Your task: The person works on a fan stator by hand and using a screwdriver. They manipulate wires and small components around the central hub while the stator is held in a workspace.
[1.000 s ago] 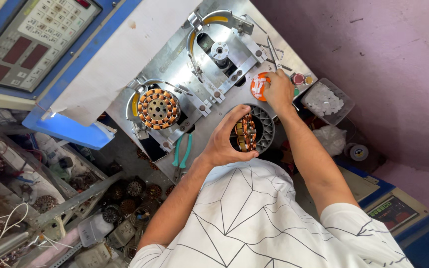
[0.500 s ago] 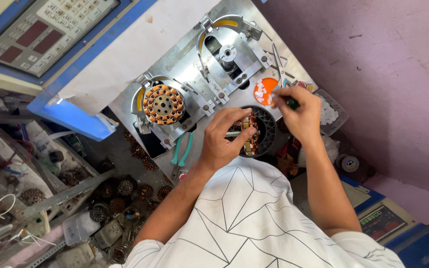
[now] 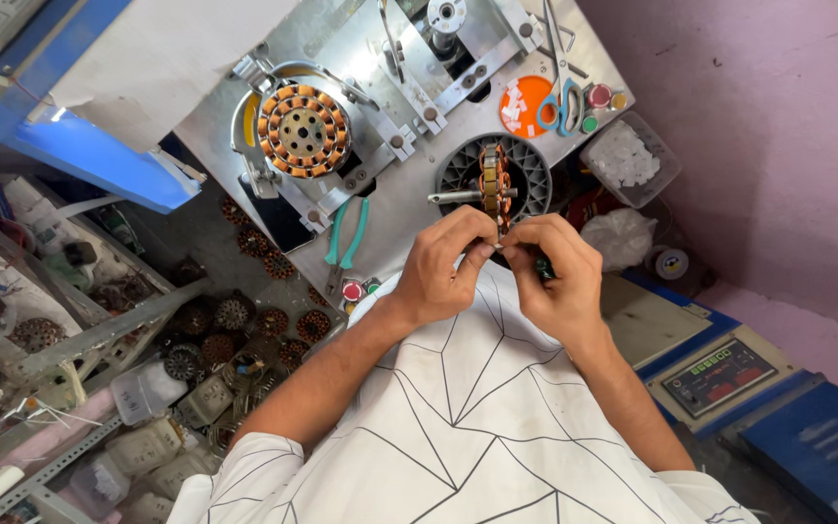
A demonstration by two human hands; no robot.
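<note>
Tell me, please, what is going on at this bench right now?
A person in a white patterned shirt works at a grey metal machine plate. Both hands meet over a copper-wound stator standing on edge in a round black ribbed holder. The left hand pinches at the stator's lower edge, and the right hand pinches beside it, also holding a small dark tool. A second orange-and-copper wound stator sits in the machine's fixture. Teal-handled pliers lie nearby.

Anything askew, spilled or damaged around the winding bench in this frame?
Nothing looks damaged or spilled. The left hand and right hand meet at the copper-wound stator, which stands on edge on a shaft over the black ribbed holder. Many loose stators lie jumbled beside the bench, unsorted.
</note>
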